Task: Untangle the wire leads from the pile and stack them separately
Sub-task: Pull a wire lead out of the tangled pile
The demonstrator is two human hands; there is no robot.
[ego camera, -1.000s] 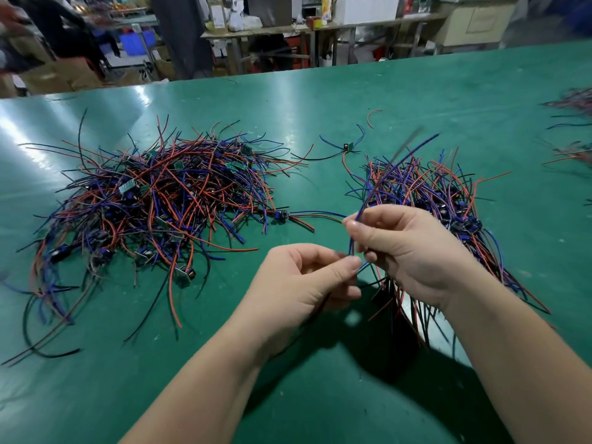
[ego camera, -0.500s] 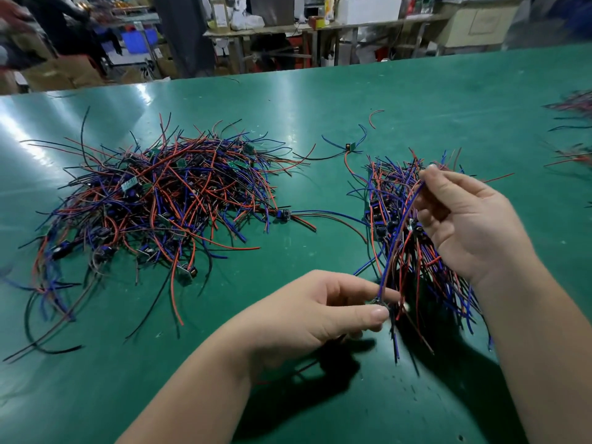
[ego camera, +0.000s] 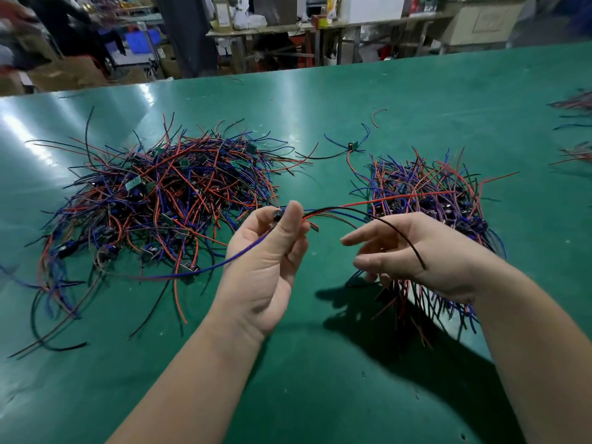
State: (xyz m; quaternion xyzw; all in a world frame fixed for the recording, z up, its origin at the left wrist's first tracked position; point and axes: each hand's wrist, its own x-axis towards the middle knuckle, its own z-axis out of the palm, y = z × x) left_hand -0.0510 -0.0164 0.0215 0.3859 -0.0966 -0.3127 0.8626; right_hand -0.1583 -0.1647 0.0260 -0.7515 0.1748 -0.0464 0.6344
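We saw the left hand (ego camera: 262,264) raised above the green table (ego camera: 320,379), near the middle of the scene, with its thumb and fingers pinched closed on one wire lead (ego camera: 277,216) at the small dark part where its strands meet. From that pinch a blue strand (ego camera: 205,273) ran down across the palm and trailed left over the near edge of the big tangled pile (ego camera: 166,200). A red strand (ego camera: 384,200) stretched right, over the separate stack (ego camera: 429,200). A black strand (ego camera: 402,235) arched right and bent down across the back of the right hand (ego camera: 413,251); we could not tell whether it touched the skin. The right hand was open, its fingers loose and pointing left toward the left hand, and it gripped nothing. It hung over the near part of the stack, apart from the left hand. The pile lay on the left of the table, a wide heap of red, blue and black wires with small green boards among them. The stack lay on the right, its wires running more or less near to far. Between the two, on the far side, one lone lead (ego camera: 350,145) lay flat, and a short red scrap (ego camera: 378,114) lay beyond it. More wires (ego camera: 576,104) showed at the far right edge, and cluttered benches (ego camera: 320,24) stood past the table.
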